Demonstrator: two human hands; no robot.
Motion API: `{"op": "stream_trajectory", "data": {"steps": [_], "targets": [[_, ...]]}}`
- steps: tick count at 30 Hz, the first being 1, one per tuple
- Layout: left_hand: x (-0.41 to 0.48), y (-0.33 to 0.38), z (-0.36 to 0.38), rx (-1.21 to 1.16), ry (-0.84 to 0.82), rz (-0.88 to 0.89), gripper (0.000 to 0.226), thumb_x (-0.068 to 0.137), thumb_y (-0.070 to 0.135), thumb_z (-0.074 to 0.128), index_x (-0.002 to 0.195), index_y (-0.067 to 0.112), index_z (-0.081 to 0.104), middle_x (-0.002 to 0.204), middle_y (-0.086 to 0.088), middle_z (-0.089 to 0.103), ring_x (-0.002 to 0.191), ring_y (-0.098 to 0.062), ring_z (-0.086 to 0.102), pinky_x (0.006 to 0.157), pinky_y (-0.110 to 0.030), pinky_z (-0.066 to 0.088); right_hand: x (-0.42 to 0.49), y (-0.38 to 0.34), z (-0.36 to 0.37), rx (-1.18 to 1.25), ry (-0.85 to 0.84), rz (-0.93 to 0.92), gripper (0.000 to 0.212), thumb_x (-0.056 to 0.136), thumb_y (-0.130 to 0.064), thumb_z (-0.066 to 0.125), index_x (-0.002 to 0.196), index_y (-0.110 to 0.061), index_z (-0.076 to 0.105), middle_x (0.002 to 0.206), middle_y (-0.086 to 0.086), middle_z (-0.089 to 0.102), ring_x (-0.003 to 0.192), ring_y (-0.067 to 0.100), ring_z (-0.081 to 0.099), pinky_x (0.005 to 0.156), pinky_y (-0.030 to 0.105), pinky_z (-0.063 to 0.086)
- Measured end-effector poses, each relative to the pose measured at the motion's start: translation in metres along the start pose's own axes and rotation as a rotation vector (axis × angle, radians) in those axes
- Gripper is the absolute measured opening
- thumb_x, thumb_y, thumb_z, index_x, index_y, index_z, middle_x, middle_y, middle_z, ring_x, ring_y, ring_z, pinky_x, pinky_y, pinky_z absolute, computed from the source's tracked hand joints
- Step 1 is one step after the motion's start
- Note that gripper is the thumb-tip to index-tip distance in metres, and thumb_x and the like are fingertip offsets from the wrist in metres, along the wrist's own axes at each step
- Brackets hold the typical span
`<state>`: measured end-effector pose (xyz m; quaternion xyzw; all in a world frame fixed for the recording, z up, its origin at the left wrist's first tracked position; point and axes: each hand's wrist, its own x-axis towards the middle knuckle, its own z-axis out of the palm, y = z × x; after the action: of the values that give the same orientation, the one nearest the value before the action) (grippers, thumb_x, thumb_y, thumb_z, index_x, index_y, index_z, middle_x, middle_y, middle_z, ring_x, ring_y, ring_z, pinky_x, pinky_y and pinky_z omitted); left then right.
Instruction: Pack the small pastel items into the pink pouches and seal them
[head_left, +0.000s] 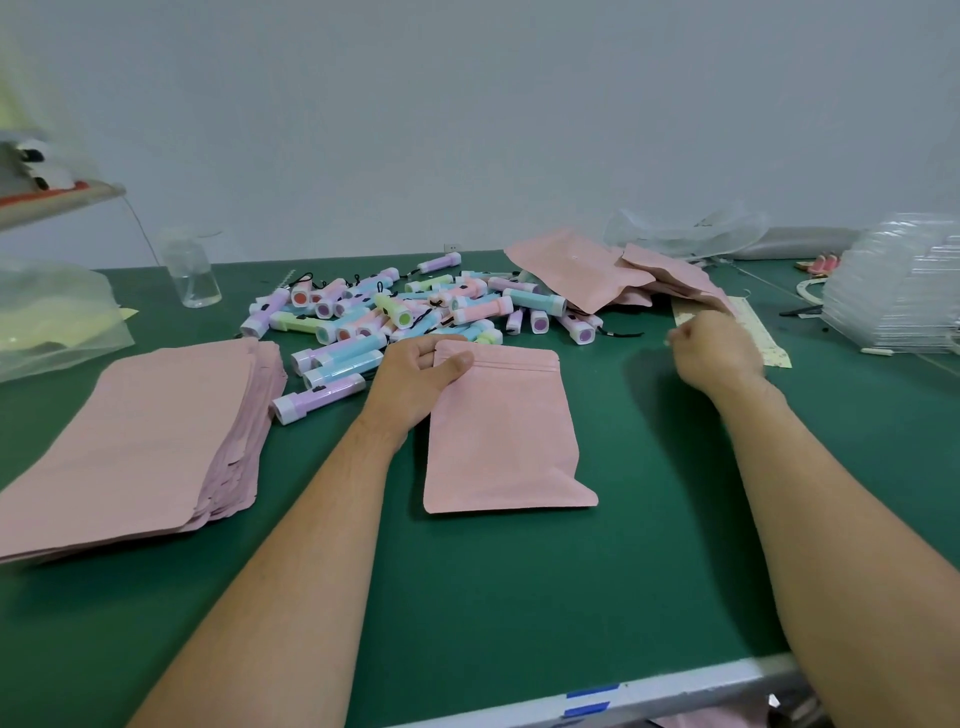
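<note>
Green desk (519, 597): carries everything; the work spot is in the middle.
Pink pouch (498, 431): lies flat mid-desk, zip edge away from the person, gusset end nearer. Looks thin, so probably nothing inside yet; cannot tell if the mouth is open.
Left hand (415, 374): thumb on top, fingers curled under the pouch's top left corner, pinching it.
Right hand (719, 353): fingers curled in, off to the right of the pouch, apart from it; cannot tell if it holds anything.
Pastel items (405, 312): heap of small torch-shaped pieces with black cords, just behind the pouch.
Pouch stack (130, 441): thick pile at left, beside the heap.
Loose pouches (571, 270): back right, overlapping.
Step (judged): readying the pouch for loading.
Risk, cords: they look tangled, so lifting one item may drag its neighbours along.
Risk, grip: with only one corner pinched, the pouch may pivot or slide when an item is pushed in.
Risk, seal: a cord or item end caught in the zip would leave it half closed.
</note>
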<state>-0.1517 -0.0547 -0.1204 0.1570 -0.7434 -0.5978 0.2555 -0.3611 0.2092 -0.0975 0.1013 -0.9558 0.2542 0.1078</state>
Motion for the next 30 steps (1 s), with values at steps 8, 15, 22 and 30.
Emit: {"op": "stream_trajectory", "data": {"steps": [8,15,22,30], "targets": [[0.008,-0.009,0.005,0.144,0.260,0.086,0.011,0.107,0.033,0.061,0.116,0.026,0.062,0.102,0.027,0.055,0.101,-0.006,0.053,0.080,-0.022,0.043,-0.088,-0.101,-0.002,0.533,-0.554,-0.520,0.025,0.104,-0.028,0.062,0.093,-0.008,0.072,0.087,-0.009,0.063,0.077,0.003,0.056,0.071,0.018,0.043],[0.009,-0.011,0.005,0.167,0.350,0.115,0.036,0.109,0.032,0.057,0.137,0.009,0.063,0.126,0.012,0.049,0.118,-0.006,0.044,0.094,-0.022,0.033,-0.103,-0.114,0.010,0.486,-0.582,-0.551,0.022,0.101,-0.019,0.067,0.080,-0.011,0.071,0.091,0.000,0.063,0.100,0.019,0.062,0.073,0.019,0.044],[0.006,-0.005,0.005,0.155,0.349,0.106,0.036,0.109,0.032,0.057,0.136,0.009,0.063,0.129,0.000,0.064,0.114,-0.017,0.057,0.093,-0.030,0.045,-0.100,-0.115,0.026,0.267,-0.430,-0.673,0.020,0.097,-0.021,0.070,0.091,-0.004,0.078,0.106,0.005,0.061,0.127,0.020,0.045,0.108,0.034,0.038],[-0.002,0.002,0.007,0.162,0.299,0.136,0.036,0.109,0.031,0.056,0.138,0.012,0.063,0.135,-0.001,0.065,0.115,-0.020,0.059,0.099,-0.034,0.048,-0.103,-0.117,0.025,0.376,-0.410,-0.432,0.060,0.082,-0.024,0.082,0.133,-0.026,0.051,0.140,0.004,0.040,0.133,0.020,0.038,0.107,0.031,0.038]]}}
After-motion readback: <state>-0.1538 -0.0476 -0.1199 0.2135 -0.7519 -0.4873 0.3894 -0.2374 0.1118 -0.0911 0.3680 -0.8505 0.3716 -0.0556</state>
